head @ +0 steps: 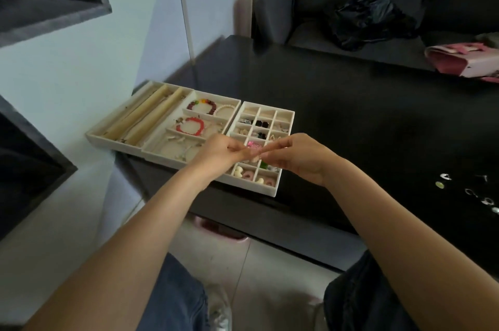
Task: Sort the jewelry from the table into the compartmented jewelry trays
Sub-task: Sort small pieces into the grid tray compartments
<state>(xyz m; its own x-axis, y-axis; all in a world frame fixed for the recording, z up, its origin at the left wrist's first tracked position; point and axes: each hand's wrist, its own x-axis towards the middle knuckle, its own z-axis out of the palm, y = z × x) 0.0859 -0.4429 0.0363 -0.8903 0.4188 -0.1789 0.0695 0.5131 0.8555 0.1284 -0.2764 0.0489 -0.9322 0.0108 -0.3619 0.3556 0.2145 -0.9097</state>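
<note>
While both hands meet above the cream small-grid jewelry tray point(282, 114) on the black table point(378, 114), the left hand point(220, 154) and right hand point(299, 155) have fingertips pinched together on a tiny piece too small to identify. Beside it lies a cream tray with long compartments point(118, 125), holding a red bead bracelet point(189, 125). Small silvery jewelry pieces point(475, 193) lie well apart at the right.

Three trays point(189, 125) side by side at table point(351, 120) left edge; loose pieces point(469, 191), perhaps earrings, far right.
</note>
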